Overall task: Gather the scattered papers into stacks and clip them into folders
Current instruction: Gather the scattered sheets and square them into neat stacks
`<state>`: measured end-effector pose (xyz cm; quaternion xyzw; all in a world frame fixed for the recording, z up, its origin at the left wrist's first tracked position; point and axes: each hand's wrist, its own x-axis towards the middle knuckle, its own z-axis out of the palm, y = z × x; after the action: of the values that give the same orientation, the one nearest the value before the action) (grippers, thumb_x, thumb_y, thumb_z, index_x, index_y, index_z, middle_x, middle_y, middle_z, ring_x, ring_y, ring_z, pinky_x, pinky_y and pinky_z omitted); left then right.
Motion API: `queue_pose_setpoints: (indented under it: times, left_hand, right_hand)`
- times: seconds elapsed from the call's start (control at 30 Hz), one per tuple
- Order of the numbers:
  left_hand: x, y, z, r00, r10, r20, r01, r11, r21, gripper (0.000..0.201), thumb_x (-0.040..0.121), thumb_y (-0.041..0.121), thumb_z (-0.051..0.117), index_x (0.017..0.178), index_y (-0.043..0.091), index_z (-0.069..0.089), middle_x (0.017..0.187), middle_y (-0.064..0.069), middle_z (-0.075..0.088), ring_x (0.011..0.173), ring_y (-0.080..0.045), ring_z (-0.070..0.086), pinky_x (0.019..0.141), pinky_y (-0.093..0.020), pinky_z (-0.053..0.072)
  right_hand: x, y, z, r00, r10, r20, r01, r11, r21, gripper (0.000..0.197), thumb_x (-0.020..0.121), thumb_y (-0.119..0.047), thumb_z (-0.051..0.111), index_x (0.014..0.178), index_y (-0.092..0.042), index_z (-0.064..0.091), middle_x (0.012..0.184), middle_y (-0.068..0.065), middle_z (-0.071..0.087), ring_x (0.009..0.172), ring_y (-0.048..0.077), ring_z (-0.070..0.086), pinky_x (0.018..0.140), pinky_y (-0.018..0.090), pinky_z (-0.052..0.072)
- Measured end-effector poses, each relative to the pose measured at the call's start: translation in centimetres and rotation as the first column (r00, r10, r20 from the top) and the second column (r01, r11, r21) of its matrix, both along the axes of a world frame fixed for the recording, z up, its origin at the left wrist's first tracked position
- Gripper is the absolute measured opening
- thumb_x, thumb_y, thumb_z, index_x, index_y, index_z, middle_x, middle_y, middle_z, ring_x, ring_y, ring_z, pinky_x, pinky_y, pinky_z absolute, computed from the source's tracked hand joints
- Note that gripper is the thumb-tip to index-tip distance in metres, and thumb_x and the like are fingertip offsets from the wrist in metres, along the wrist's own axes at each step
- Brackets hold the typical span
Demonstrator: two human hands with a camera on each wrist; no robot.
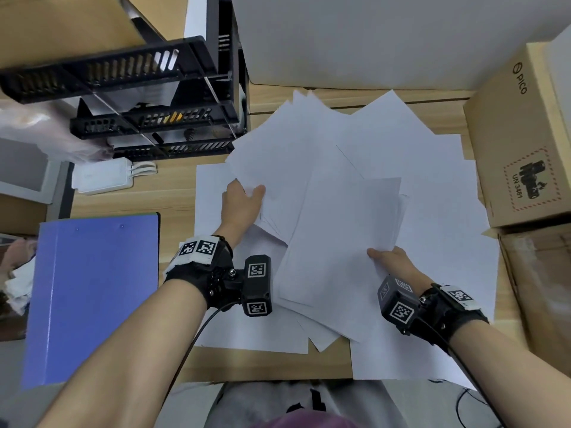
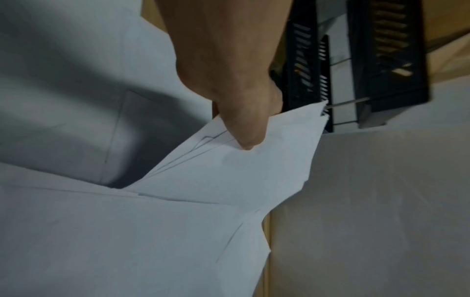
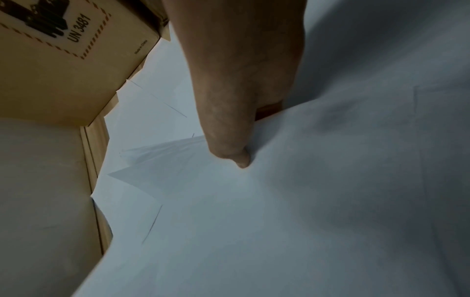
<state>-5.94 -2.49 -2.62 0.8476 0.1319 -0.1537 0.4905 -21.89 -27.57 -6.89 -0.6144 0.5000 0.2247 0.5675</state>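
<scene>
Several white papers [image 1: 386, 156] lie scattered and overlapping over the wooden desk [image 1: 129, 199]. My left hand [image 1: 244, 199] pinches the corner of a lifted bunch of sheets [image 2: 229, 170], thumb on top. My right hand [image 1: 389, 261] pinches the near edge of another bundle of sheets [image 1: 340, 242], thumb [image 3: 229, 148] pressed on the top sheet and fingers hidden beneath. A closed blue folder [image 1: 92, 298] lies flat at the desk's left front, apart from both hands.
A black stacked letter tray [image 1: 148, 97] stands at the back left, with a white power strip [image 1: 102, 177] in front of it. Cardboard boxes [image 1: 522, 140] line the right side. A grey partition wall [image 1: 370, 35] closes the back.
</scene>
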Motion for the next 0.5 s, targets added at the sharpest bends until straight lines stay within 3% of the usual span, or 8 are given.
queue_pose_setpoints:
  times: [0.1,0.23,0.37,0.43,0.5]
  left_hand:
    - [1.1,0.5,2.9,0.99,-0.007,0.144,0.017,0.998,-0.067,0.016,0.091,0.025,0.061,0.105,0.018,0.061,0.108,0.001,0.066,0.109,-0.021,0.06,0.093,-0.036,0.05]
    - [2.7,1.9,8.6,0.92,-0.038,0.39,0.09,0.989,-0.115,0.015,0.089,0.016,0.06,0.1,0.012,0.07,0.101,0.003,0.072,0.097,-0.011,0.067,0.089,-0.031,0.054]
    - [3.5,4.4,13.1,0.837,0.007,0.548,0.094,0.983,-0.157,0.02,0.09,0.009,0.056,0.106,0.013,0.067,0.101,0.004,0.069,0.097,-0.008,0.066,0.089,-0.029,0.054]
    - [3.6,6.1,14.7,0.797,0.07,0.6,0.064,0.978,-0.199,0.02,0.09,0.004,0.055,0.106,0.01,0.066,0.098,0.009,0.067,0.091,0.006,0.063,0.084,-0.019,0.052]
    - [3.6,7.7,16.0,0.774,0.134,0.619,0.042,0.964,-0.261,0.021,0.089,-0.001,0.055,0.101,0.015,0.063,0.094,0.012,0.065,0.085,0.011,0.062,0.078,-0.012,0.047]
  right_hand:
    - [0.7,0.6,0.8,1.0,0.024,0.02,-0.023,0.998,-0.054,0.015,0.094,-0.007,0.055,0.109,-0.004,0.056,0.081,0.007,0.059,0.075,0.027,0.057,0.074,0.034,0.046]
    - [1.8,1.8,2.0,0.996,0.086,0.008,-0.084,0.988,-0.126,0.013,0.095,-0.007,0.053,0.107,-0.003,0.051,0.074,0.006,0.051,0.061,0.02,0.049,0.052,0.029,0.037]
    - [3.1,3.5,2.4,0.989,0.149,0.012,-0.146,0.979,-0.141,0.009,0.095,-0.005,0.052,0.103,-0.002,0.049,0.073,0.008,0.051,0.059,0.021,0.049,0.051,0.029,0.036]
    - [3.9,4.6,2.5,0.981,0.195,0.005,-0.193,0.97,-0.147,0.007,0.094,-0.004,0.051,0.1,0.0,0.048,0.071,0.009,0.05,0.058,0.022,0.047,0.051,0.029,0.036]
    - [4.6,5.6,2.4,0.972,0.234,-0.004,-0.232,0.959,-0.165,0.007,0.094,-0.003,0.05,0.098,0.001,0.047,0.071,0.009,0.049,0.058,0.023,0.047,0.051,0.03,0.036]
